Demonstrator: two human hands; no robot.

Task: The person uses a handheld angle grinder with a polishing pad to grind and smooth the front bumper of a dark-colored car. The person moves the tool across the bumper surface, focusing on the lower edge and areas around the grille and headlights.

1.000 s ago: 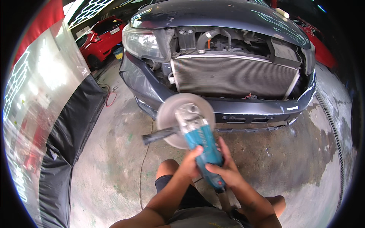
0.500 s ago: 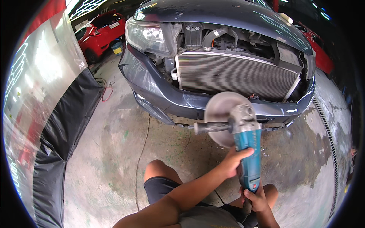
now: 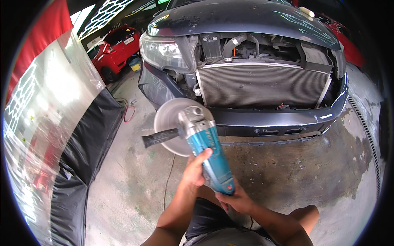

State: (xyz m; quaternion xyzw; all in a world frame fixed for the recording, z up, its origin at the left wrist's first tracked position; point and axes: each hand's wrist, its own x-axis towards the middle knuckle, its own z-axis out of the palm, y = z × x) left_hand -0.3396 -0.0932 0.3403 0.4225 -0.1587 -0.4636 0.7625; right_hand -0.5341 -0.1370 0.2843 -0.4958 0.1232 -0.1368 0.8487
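Note:
My left hand (image 3: 194,171) is wrapped round the teal body of an angle grinder (image 3: 216,164), its thumb lying along the top. At the tool's rear end my right hand (image 3: 238,200) is closed on the handle. A wide, pale round disc (image 3: 167,119) sits at the front, beneath the silver gear head, and a black side handle (image 3: 159,138) sticks out to the left. The disc covers the left part of the dark grey bumper (image 3: 283,121); whether it touches the bumper I cannot tell.
Above the bumper, the car's radiator (image 3: 264,86) is exposed, with a headlight (image 3: 162,51) at left and the hood (image 3: 242,20) over it. A clear plastic curtain with a black lower part (image 3: 92,139) hangs at left. A red car (image 3: 117,53) stands behind; a floor drain (image 3: 363,127) runs right.
The angle grinder has swung left, from the middle of the bumper to its left part, and now leans the other way. Both hands moved left with it, keeping their grip.

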